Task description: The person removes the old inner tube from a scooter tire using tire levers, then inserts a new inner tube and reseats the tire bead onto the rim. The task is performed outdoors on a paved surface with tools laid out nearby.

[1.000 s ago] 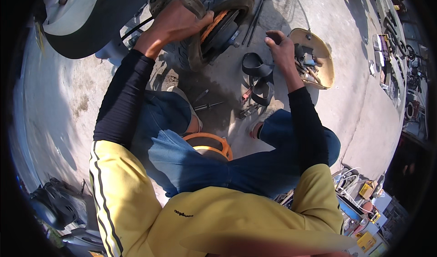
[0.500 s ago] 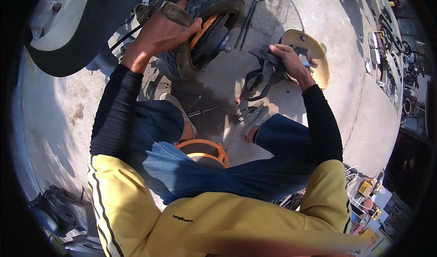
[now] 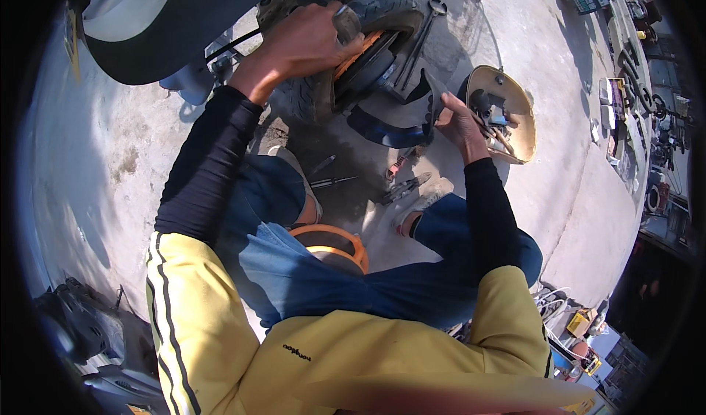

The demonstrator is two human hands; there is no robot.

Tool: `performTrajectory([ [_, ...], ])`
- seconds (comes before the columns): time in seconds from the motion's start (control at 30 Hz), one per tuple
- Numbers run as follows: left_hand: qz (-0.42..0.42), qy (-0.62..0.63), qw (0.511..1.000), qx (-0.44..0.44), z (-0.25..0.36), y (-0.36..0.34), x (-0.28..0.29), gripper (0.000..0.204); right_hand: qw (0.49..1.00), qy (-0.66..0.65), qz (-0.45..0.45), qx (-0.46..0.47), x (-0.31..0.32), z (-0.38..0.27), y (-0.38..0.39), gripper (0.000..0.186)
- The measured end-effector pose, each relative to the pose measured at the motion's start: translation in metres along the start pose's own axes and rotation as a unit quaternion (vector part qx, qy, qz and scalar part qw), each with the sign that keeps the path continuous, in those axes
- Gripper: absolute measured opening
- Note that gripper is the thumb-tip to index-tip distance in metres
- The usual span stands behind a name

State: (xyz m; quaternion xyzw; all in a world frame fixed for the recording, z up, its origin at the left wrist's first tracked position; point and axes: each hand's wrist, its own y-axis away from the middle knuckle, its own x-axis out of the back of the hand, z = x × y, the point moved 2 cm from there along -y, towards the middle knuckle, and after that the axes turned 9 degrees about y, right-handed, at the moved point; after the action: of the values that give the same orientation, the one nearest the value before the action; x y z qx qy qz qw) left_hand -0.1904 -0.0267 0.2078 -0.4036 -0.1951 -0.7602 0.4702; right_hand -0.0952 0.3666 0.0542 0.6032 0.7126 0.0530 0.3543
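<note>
The left hand (image 3: 309, 41) curls over the near side of the tyre (image 3: 312, 102); its fingertips are hidden, so I cannot tell its grip. The tyre looks heavy and stiff, best taken by the tread. Just right of it, the strip (image 3: 390, 133) bends above the floor (image 3: 577, 172); it should be light and pliable, easiest pinched by an end, as the right hand (image 3: 461, 124) does. The rim of the tub (image 3: 526, 110) crowds that hand; wider room lies toward the floor's right edge.

Holding both forearms (image 3: 209, 161) forward, with left hand (image 3: 312, 40) curled beside the tyre (image 3: 312, 100) and right hand (image 3: 457, 126) pinched to its right.
</note>
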Motion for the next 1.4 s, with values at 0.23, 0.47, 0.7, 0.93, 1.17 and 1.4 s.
performTrajectory([
  [0.23,0.006,0.022,0.999,0.032,-0.003,0.008,0.0,0.066,0.889,0.341,0.303,0.038,0.054,0.102,0.003,0.116],
  [0.47,0.016,0.054,0.998,0.007,0.009,0.006,0.005,0.069,0.708,0.573,0.412,0.022,0.019,0.163,0.058,0.127],
  [0.7,-0.017,0.077,0.996,0.044,0.006,0.0,0.007,0.068,0.677,0.551,0.479,0.094,0.029,0.179,0.019,0.046],
  [0.93,0.002,0.039,0.999,0.017,0.012,-0.002,0.011,0.048,0.9,-0.162,0.343,0.213,-0.028,0.097,0.0,0.021],
  [1.17,-0.003,0.044,0.999,0.029,0.016,0.002,0.013,0.054,0.969,-0.189,0.107,0.116,-0.128,0.028,0.026,0.037],
  [1.4,0.0,0.053,0.999,0.014,0.017,0.0,0.013,0.055,0.983,0.014,0.088,0.16,-0.187,-0.015,0.018,0.03],
])
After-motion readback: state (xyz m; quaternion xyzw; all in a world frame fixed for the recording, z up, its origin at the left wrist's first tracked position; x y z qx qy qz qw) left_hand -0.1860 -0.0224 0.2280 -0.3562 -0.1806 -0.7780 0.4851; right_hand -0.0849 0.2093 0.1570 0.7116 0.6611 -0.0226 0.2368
